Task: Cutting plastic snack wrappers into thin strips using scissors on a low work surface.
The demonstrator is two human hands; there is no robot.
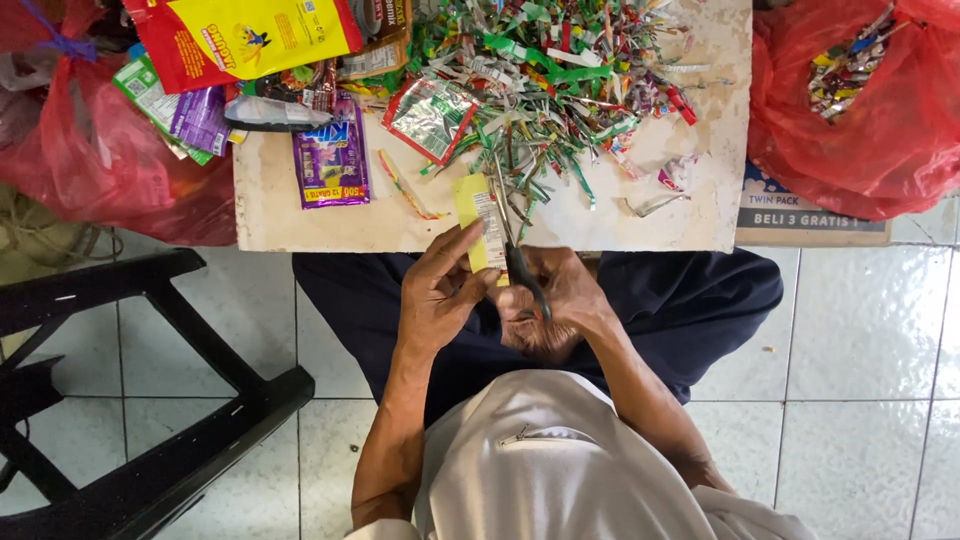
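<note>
My left hand (443, 290) pinches a yellow wrapper strip (477, 215) that sticks up over the near edge of a low white board (300, 215). My right hand (555, 310) grips black-handled scissors (515, 255), with the blades running along the strip's right side. Both hands meet just in front of the board, above my lap. A heap of narrow cut wrapper strips (545, 75) covers the board's far middle.
Flat snack wrappers lie on the board's left: a purple sachet (331, 160), a silver-green packet (430, 118), a red-yellow bag (240, 40). Red plastic bags (860, 110) stand at both sides. A cardboard box (810, 215) is at right, a black stool frame (150, 400) on the tiled floor at left.
</note>
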